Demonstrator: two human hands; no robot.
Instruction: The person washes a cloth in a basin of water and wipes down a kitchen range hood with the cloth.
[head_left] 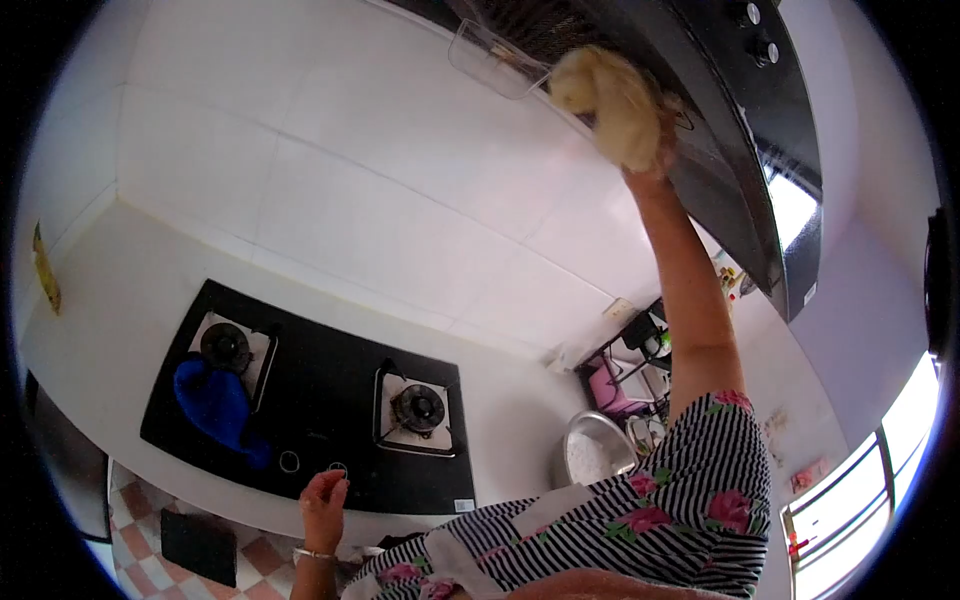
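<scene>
My right hand (666,150) is raised to the underside of a black range hood (700,110). It grips a pale yellow cloth (625,105), which bunches over and hides most of the fingers. Beside the cloth, a clear plastic oil cup (497,60) hangs at the hood's lower edge. Low down, my left hand (324,500) is by the front edge of the black gas stove (320,390), close to a control knob (338,468). Its fingers are curled in, with nothing visible in them. A blue cloth (215,405) lies over the stove's left side, partly against the left burner (225,346).
Right of the stove, a metal bowl (597,450) stands on the white counter (515,420) near a black rack (640,335) with kitchen things. A yellow packet (45,270) is at the far left. A dark mat (198,548) lies on the checkered floor.
</scene>
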